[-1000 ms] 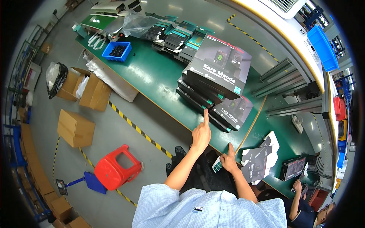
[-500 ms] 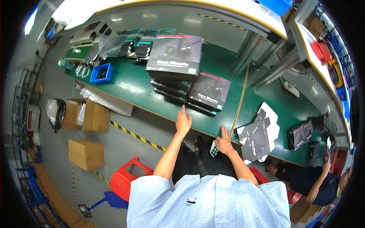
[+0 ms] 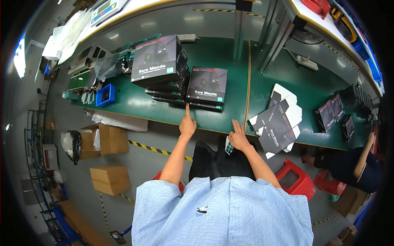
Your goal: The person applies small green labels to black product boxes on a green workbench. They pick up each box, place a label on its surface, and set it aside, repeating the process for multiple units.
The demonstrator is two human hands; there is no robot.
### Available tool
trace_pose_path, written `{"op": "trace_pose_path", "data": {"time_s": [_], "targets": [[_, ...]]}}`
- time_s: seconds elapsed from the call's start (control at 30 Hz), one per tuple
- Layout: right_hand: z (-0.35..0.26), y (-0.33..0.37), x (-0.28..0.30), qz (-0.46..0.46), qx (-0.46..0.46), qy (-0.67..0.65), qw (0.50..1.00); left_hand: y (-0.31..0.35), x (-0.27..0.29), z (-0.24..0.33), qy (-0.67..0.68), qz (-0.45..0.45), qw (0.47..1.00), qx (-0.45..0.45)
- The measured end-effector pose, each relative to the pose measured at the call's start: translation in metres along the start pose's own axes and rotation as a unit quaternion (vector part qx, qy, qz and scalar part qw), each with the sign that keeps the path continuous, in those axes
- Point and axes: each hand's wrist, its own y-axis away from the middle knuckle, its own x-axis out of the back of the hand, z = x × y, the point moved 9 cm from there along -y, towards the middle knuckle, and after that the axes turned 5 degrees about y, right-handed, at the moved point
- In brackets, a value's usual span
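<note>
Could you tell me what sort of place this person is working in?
Most likely a factory packing line: stacks of black boxes on a long green bench, flat unfolded cartons beside them, and yellow-black floor tape.

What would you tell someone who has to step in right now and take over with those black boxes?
Left hand: empty, index finger pointing at the shorter stack of flat black cardboard boxes on the green workbench.
Right hand: open, resting at the bench edge, with a small pale gridded object beside it; I cannot tell if it grips it.
Taller stack of black boxes stands left of the shorter one.
Unfolded black-and-white carton blanks lie to the right.
Done: two stacks built. Left: blanks still flat.
</note>
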Motion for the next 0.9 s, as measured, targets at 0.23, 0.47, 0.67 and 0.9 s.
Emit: {"op": "trace_pose_path", "data": {"time_s": [0.23,0.47,0.67,0.9], "targets": [[0.004,0.001,-0.002,-0.009,-0.005,0.009,1.000,-0.003,0.002,-0.001,-0.014,-0.013,1.000,0.014],[0.005,-0.001,-0.001,-0.019,0.008,0.017,1.000,0.018,-0.005,0.033,-0.077,0.073,0.986,-0.128],[0.010,0.026,0.010,-0.020,-0.004,-0.094,0.995,0.043,-0.055,0.095,-0.067,-0.036,0.986,-0.148],[0.028,0.092,0.079,0.044,-0.080,-0.265,0.960,0.048,-0.015,0.152,-0.059,0.102,0.965,-0.233]]}}
